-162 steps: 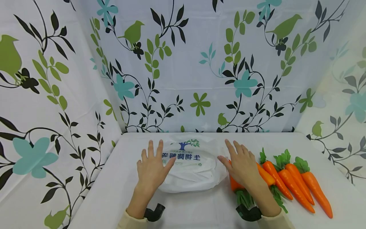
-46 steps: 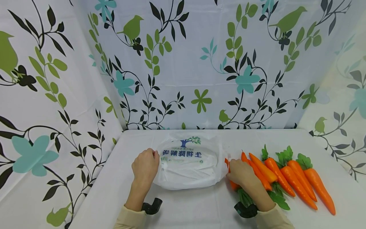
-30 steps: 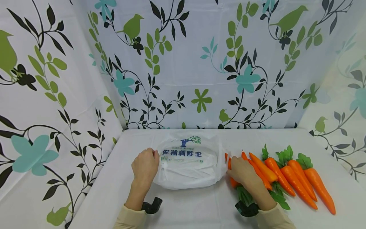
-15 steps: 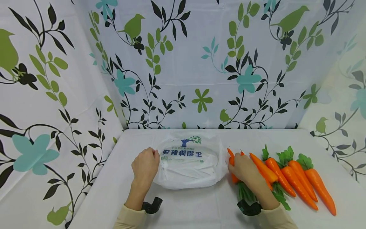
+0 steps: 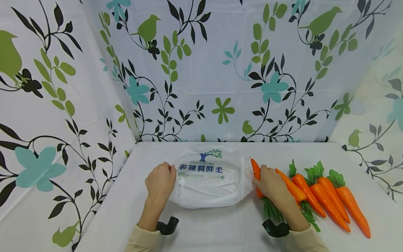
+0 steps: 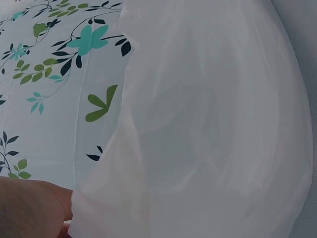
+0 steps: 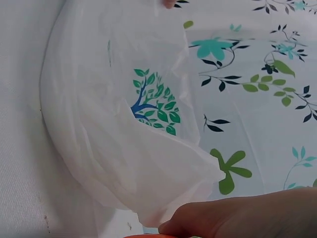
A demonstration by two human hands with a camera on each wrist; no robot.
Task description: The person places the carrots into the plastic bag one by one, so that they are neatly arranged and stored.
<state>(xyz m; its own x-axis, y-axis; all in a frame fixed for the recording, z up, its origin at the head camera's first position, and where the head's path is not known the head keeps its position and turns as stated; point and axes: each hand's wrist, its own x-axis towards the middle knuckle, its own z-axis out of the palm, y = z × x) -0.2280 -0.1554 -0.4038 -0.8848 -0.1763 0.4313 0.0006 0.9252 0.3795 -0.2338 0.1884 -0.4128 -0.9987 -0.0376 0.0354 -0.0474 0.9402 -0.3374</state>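
Head view: white plastic bag lying on the white counter, between both hands, blue lettering and tree print face up. Left grip clenched on the bag's left edge. Right grip fingers curled at its right edge, near carrot partly covered by that hand. More carrots side by side further right, leafy tops mostly toward the back. Patterned cloth behind.

Left wrist: bag fills most of frame; its edge meets the hand lower left, fingertips mostly cut off.

Right wrist: right grip pinching the bag's rim, bottom of frame; sliver of orange just below. Fingertip at top edge, on bag.
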